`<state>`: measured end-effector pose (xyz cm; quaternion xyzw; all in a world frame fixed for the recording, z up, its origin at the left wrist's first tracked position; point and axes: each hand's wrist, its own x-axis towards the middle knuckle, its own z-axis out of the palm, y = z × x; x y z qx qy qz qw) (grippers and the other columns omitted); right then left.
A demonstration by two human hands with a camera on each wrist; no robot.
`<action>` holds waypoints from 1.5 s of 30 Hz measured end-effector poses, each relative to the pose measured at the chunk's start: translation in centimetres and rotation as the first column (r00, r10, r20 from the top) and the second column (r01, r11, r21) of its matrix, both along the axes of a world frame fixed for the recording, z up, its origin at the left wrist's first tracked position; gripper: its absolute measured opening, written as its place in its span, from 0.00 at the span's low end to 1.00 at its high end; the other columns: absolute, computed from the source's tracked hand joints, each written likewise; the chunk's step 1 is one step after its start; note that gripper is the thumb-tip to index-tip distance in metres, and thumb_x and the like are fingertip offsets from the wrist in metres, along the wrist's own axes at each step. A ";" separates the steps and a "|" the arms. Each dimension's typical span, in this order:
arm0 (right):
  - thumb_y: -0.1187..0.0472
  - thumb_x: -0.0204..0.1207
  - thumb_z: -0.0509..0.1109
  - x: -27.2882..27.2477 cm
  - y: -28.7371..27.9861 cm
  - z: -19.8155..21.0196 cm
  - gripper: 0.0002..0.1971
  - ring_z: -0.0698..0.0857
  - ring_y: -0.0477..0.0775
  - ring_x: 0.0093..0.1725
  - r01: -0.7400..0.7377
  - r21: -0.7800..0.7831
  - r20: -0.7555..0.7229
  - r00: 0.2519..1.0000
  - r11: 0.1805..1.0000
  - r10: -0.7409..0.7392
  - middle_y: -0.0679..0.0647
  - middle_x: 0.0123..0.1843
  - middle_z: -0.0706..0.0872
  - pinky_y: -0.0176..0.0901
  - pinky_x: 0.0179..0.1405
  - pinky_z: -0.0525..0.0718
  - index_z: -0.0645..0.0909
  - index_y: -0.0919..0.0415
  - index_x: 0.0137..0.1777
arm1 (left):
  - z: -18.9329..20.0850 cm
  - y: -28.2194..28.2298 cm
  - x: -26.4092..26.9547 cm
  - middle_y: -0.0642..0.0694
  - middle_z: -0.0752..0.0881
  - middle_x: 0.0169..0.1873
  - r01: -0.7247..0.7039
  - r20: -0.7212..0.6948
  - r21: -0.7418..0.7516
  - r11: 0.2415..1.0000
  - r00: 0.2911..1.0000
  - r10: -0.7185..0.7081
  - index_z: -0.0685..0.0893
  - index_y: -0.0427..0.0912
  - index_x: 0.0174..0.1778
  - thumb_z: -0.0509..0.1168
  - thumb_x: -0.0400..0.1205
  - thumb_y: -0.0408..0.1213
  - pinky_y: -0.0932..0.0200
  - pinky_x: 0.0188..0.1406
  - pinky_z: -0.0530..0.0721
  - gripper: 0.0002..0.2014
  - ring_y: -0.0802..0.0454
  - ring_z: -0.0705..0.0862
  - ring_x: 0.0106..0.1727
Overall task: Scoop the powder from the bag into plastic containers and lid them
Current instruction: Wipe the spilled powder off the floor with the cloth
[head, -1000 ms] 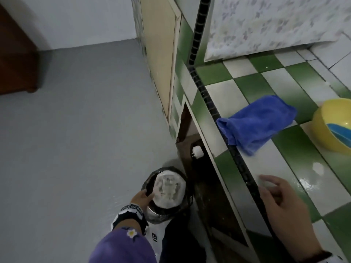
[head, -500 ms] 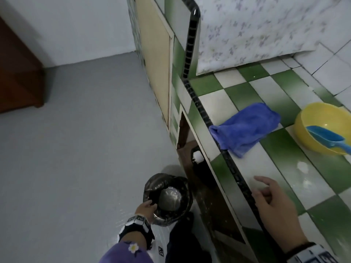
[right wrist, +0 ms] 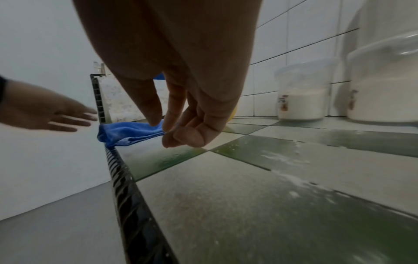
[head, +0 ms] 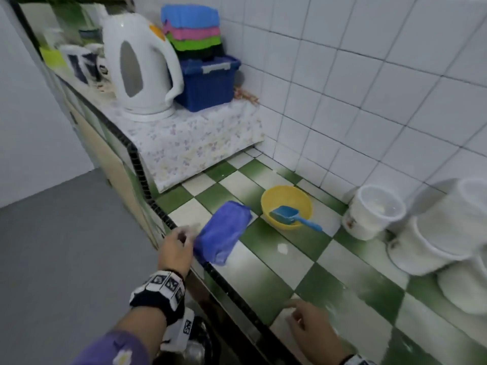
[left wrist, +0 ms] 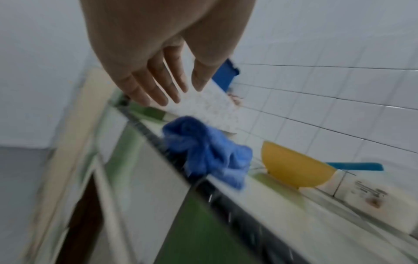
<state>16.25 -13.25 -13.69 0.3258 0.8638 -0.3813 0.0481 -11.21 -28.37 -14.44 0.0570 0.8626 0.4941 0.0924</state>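
My left hand (head: 184,234) (left wrist: 178,92) hovers open with straight fingers at the counter's front edge, just left of a blue cloth (head: 224,233) (left wrist: 208,151). Near the front edge my right hand (head: 295,309) (right wrist: 174,132) stays low over the tiles, its fingers loosely curled and holding nothing. A yellow bowl (head: 287,204) (left wrist: 294,169) with a blue scoop (head: 290,217) in it stands behind the cloth. Lidded white plastic containers (head: 374,212) (right wrist: 303,92) holding powder stand at the right by the wall, with bigger tubs (head: 448,233) (right wrist: 384,85) beside them. No bag shows.
Spilled powder (head: 282,248) (right wrist: 282,159) dusts the green-and-white tiled counter (head: 263,272). On a raised shelf at the back stand a white kettle (head: 139,67), a blue storage box (head: 208,83) and stacked coloured trays (head: 192,30). A dark bin (head: 197,346) sits on the floor below.
The view has swung up from the floor bin to the counter. My left hand left the bin and rose to the counter edge beside the blue cloth. The right hand stayed by the edge.
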 end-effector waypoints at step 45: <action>0.56 0.70 0.75 16.7 1.3 2.3 0.10 0.83 0.61 0.42 0.981 -0.177 -0.343 0.014 0.079 -0.939 0.59 0.39 0.87 0.49 0.43 0.79 0.81 0.61 0.44 | 0.5 14.8 9.9 0.47 0.83 0.61 0.885 0.181 -0.179 0.429 0.458 -0.870 0.82 0.46 0.62 0.63 0.84 0.39 0.50 0.65 0.78 0.11 0.47 0.80 0.64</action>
